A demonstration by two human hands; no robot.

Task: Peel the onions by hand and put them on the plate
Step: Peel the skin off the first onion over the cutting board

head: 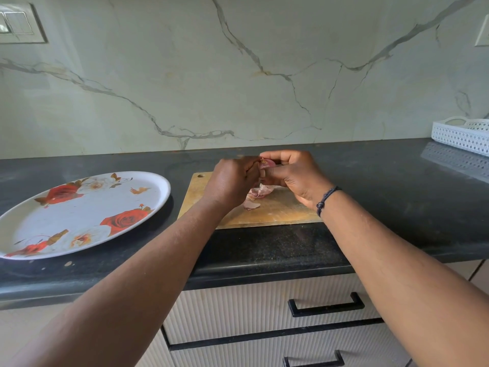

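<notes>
Across the dark countertop [370,181], which runs the width of the view below a marbled wall, the work is laid out. To the left, a large floral plate [156,207] is set flat on the counter, and no onion is seen on it. Just beside it to the right, a wooden cutting board [277,210] is placed, partly covered by both hands. A white perforated tray [460,139] is seen at the far right, well apart from the work.

Above the board, the left hand [232,181] and the right hand [293,176] are brought together around a small reddish onion [267,164]. The onion is gripped by the curled fingers of the right hand, while the fingers of the left hand are curled against its near side, apparently pinching skin; the fingertips themselves are hidden. Loose pieces of peel [258,193] are lying on the board beneath.

The peeling is judged unfinished. If the skin is pulled too sharply, the small onion could be jerked from the grip and dropped onto the board or the counter. Thin skin could also be torn short, so that fragments would be left clinging.
</notes>
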